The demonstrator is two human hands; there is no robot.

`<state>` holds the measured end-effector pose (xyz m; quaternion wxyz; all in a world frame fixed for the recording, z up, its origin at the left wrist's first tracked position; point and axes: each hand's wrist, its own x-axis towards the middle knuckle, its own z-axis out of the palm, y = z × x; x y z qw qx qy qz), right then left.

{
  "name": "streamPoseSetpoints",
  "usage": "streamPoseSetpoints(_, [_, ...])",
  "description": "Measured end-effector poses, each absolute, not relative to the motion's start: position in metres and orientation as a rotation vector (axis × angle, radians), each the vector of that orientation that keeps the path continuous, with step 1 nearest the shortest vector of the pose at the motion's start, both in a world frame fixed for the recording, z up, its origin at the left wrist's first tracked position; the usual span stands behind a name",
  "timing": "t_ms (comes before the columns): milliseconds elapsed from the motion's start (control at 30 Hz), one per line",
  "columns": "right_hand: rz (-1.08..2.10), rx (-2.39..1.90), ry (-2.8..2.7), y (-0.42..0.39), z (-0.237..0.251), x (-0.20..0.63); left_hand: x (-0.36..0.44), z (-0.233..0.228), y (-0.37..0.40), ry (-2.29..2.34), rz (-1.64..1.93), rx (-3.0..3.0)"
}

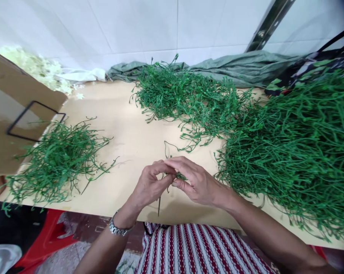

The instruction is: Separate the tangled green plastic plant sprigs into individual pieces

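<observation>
Close to the table's front edge, my left hand (153, 183) and my right hand (199, 183) meet with fingertips touching. Both are closed in a pinch on a thin green artificial flower stem (159, 207). Its lower end points down below my left fingers, while thin curled branches (165, 148) stick out above my fingertips. The part between the fingers is mostly hidden. To the right of my right hand lies a large heap of similar green stems (292, 152). Another, looser pile of stems (60, 160) is left of my left hand.
More green stems (186, 93) spread along the back of the tan table (123, 125). A cardboard box (23, 95) with a black wire frame (36, 104) stands at left, near white flowers (43, 68). Grey-green cloth (231, 70) lines the wall. A red stool (46, 239) is below.
</observation>
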<state>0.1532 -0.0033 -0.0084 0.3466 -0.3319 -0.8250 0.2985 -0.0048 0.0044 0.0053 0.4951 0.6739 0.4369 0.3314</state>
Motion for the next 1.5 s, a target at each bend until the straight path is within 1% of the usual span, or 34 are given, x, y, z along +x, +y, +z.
streamPoseSetpoints(100, [0.727,-0.914,-2.132,-0.006,-0.017,0.156,-0.005,0.001,0.003,1.053,0.819,1.530])
streamPoseSetpoints(200, [0.678,-0.974,-2.142,-0.011,-0.017,0.157,-0.004,0.002,0.003,1.053,0.824,1.608])
streamPoseSetpoints(433, [0.515,-1.150,-2.235,-0.016,-0.016,0.155,-0.005,0.009,0.002,1.083,0.716,2.234])
streamPoseSetpoints(533, [0.413,-1.182,-2.356,-0.018,-0.015,0.158,-0.005,0.011,0.000,1.025,0.570,2.454])
streamPoseSetpoints(600, [0.408,-1.141,-2.393,-0.018,-0.015,0.161,-0.006,0.013,-0.002,0.997,0.469,2.517])
streamPoseSetpoints(700, [0.571,-0.975,-2.371,-0.018,-0.014,0.167,-0.010,0.017,-0.004,0.843,0.424,2.468])
streamPoseSetpoints(900, [1.105,-0.662,-2.245,-0.013,-0.006,0.171,-0.016,0.029,-0.005,0.570,0.513,2.202])
streamPoseSetpoints(1067, [1.430,-0.461,-2.203,-0.013,-0.006,0.172,-0.016,0.035,-0.008,0.408,0.390,2.181])
streamPoseSetpoints(1233, [1.555,-0.314,-2.304,-0.014,-0.006,0.175,-0.018,0.035,-0.015,0.336,0.246,2.225])
streamPoseSetpoints(1500, [1.571,-0.264,-2.449,-0.013,0.002,0.176,-0.017,0.033,-0.016,0.253,0.179,2.222])
